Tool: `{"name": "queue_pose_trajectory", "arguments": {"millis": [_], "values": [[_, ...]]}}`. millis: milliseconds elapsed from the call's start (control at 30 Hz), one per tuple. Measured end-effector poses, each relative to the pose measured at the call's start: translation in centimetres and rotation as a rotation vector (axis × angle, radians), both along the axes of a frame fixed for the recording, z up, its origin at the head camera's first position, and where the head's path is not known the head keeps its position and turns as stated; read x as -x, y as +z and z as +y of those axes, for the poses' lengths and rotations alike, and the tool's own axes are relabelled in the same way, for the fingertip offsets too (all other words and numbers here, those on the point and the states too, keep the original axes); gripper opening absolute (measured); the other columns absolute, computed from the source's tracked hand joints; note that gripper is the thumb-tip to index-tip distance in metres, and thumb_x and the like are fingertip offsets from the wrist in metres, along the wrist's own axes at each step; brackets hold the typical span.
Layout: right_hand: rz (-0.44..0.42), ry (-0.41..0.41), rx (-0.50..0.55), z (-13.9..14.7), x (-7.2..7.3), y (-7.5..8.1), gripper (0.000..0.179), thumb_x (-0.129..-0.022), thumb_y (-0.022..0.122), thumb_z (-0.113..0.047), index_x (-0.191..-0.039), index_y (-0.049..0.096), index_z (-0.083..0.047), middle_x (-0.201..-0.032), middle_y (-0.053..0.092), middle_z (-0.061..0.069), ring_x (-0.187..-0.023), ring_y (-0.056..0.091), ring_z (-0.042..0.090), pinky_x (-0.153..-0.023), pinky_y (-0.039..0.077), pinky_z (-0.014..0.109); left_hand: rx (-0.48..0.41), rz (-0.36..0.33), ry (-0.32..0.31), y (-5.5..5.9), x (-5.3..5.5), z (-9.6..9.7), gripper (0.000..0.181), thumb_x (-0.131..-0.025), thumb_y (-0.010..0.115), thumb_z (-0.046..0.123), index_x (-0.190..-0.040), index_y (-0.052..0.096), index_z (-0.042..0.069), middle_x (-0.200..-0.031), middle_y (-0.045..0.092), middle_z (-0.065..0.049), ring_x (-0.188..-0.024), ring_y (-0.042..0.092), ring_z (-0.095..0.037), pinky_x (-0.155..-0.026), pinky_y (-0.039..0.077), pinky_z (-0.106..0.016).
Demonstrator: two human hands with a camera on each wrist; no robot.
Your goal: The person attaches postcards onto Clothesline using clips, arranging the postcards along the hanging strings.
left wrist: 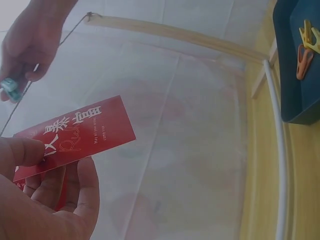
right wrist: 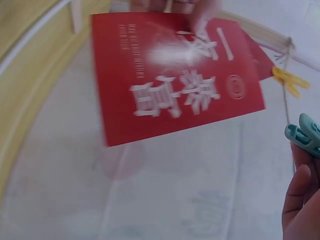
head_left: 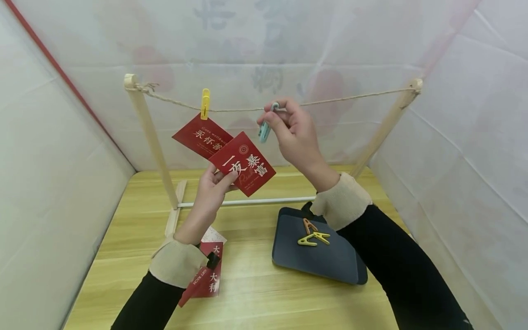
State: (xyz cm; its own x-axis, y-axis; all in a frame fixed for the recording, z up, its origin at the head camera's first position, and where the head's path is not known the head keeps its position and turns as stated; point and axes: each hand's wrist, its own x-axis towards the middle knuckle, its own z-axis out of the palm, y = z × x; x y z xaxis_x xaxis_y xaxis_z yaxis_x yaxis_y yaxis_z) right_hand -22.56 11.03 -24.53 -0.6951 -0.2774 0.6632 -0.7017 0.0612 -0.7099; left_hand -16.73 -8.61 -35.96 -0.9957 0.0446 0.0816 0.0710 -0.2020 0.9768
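Between thumb and fingers, my left hand pinches a red card with white characters, held tilted just below the string. Its upper left part overlaps a second red card, which hangs from the string by a yellow clothespin. My right hand is at the string, to the right of the held card, and grips a light blue clothespin. In the right wrist view the blue clothespin stands apart from the held card.
A wooden post on the left and another on the right carry the string. A dark tray holds one orange and two yellow clothespins. More red cards lie on the table under my left forearm.
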Motion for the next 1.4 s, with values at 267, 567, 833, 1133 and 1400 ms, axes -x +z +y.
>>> {"name": "queue_pose_trajectory", "arguments": {"millis": [267, 567, 833, 1133, 1400], "values": [[-0.001, -0.011, 0.072, -1.3, 0.5, 2.7, 0.009, -0.100, 0.057, -0.004, -0.105, 0.056, 0.004, -0.088, 0.070, 0.021, -0.078, 0.068, 0.024, -0.072, 0.054, 0.027, -0.001, 0.013, 0.006, 0.3, 0.3, 0.2, 0.042, -0.100, 0.059, 0.012, -0.139, 0.045, 0.013, -0.130, 0.063, -0.013, -0.108, 0.068, -0.019, -0.084, 0.059, -0.033], [-0.067, -0.051, 0.102, -1.4, 1.3, 3.1, 0.008, -0.099, 0.057, -0.003, -0.106, 0.057, 0.003, -0.092, 0.070, 0.022, -0.083, 0.069, 0.018, -0.084, 0.057, 0.031, -0.004, 0.007, 0.016, 0.5, 0.4, 0.0, 0.041, -0.101, 0.058, 0.012, -0.139, 0.044, 0.011, -0.130, 0.063, -0.014, -0.107, 0.067, -0.018, -0.085, 0.059, -0.032], [-0.042, -0.065, 0.137, -1.4, 1.6, 3.4, 0.005, -0.099, 0.058, -0.003, -0.103, 0.057, 0.000, -0.095, 0.072, 0.019, -0.091, 0.072, 0.021, -0.087, 0.057, 0.035, -0.009, 0.006, 0.027, 0.8, 0.5, 0.1, 0.041, -0.101, 0.058, 0.012, -0.139, 0.044, 0.013, -0.130, 0.063, -0.012, -0.108, 0.067, -0.019, -0.084, 0.059, -0.032], [-0.074, -0.073, 0.138, -1.9, 1.5, 3.5, 0.008, -0.097, 0.059, -0.001, -0.103, 0.058, 0.005, -0.096, 0.073, 0.016, -0.096, 0.072, 0.021, -0.089, 0.057, 0.034, -0.022, 0.004, 0.026, 0.7, 0.7, 0.1, 0.042, -0.101, 0.058, 0.013, -0.140, 0.043, 0.012, -0.130, 0.063, -0.013, -0.109, 0.067, -0.020, -0.085, 0.059, -0.032], [-0.010, -0.053, 0.150, -2.3, 2.0, 3.0, 0.010, -0.096, 0.061, -0.001, -0.103, 0.059, 0.007, -0.093, 0.073, 0.015, -0.094, 0.072, 0.022, -0.085, 0.059, 0.036, -0.032, -0.008, 0.045, 1.0, 1.1, 0.0, 0.042, -0.100, 0.059, 0.012, -0.139, 0.044, 0.013, -0.131, 0.062, -0.013, -0.110, 0.066, -0.020, -0.086, 0.059, -0.033]]}}
